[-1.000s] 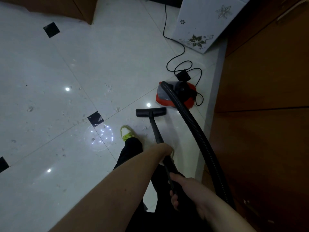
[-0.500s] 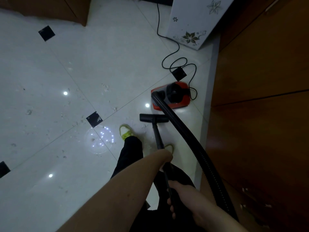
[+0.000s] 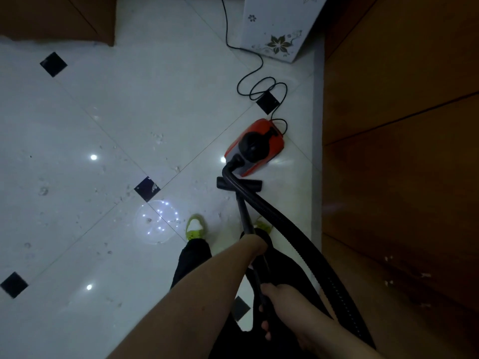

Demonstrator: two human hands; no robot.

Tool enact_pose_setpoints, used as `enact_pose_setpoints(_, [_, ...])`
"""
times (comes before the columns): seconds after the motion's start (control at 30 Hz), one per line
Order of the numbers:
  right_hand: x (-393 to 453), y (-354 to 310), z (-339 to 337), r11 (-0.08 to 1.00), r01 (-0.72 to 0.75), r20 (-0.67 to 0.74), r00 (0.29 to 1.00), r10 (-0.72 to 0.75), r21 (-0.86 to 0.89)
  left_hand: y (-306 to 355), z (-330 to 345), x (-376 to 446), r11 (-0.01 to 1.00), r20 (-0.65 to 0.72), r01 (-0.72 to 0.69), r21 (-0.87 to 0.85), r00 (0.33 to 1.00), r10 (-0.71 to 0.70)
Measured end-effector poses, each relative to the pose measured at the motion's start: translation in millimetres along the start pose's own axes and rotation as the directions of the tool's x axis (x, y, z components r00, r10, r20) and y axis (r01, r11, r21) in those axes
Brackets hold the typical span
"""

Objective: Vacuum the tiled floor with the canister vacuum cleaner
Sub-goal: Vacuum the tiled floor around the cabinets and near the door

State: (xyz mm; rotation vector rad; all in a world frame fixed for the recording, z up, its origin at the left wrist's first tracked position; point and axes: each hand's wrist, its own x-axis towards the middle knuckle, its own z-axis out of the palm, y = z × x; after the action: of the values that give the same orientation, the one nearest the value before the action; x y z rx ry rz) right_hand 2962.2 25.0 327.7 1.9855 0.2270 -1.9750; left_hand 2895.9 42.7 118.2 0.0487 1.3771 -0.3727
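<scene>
Right hand (image 3: pixel 285 301) nearest, fingers curled round the wand (image 3: pixel 245 218) — left hand (image 3: pixel 255 246) grips it further down. Rigid tube, light, steers easily two-handed. Floor head (image 3: pixel 255 183) just before the red canister (image 3: pixel 255 147) — ribbed hose (image 3: pixel 298 234) supple, liable to drag.

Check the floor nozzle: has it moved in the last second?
Yes. Against the black inset tile, the floor nozzle has shifted slightly right, toward the wooden wall, now lying just in front of the red canister.
</scene>
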Motion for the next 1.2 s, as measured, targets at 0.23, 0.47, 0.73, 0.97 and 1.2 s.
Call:
enact_pose_setpoints(0.23, [11.9,16.3,67.7,0.986,-0.034,-0.023,0.999,0.039,0.163,-35.9,-43.2,-31.1,0.989,-0.017,-0.136,0.062,0.99,0.137])
enact_pose_setpoints(0.47, [11.9,24.6,107.8,0.932,0.0,-0.038,0.999,0.015,0.362,-48.0,-66.7,-36.4,0.977,-0.008,-0.092,0.193,0.995,0.096])
enact_pose_setpoints(0.73, [19.3,13.5,111.4,0.927,0.074,-0.077,0.996,-0.049,0.368,-35.0,-73.1,-31.2,0.965,-0.072,-0.129,0.227,0.986,0.149])
enact_pose_setpoints(0.97, [36.7,8.9,88.5,0.949,0.134,-0.153,0.984,-0.093,0.286,-8.0,-57.7,-21.0,0.952,-0.08,-0.187,0.242,0.974,0.212])
enact_pose_setpoints(1.2, [47.1,7.5,53.4,0.965,0.101,-0.189,0.98,-0.055,0.243,16.9,-26.3,-12.1,0.933,-0.06,-0.263,0.245,0.956,0.285])
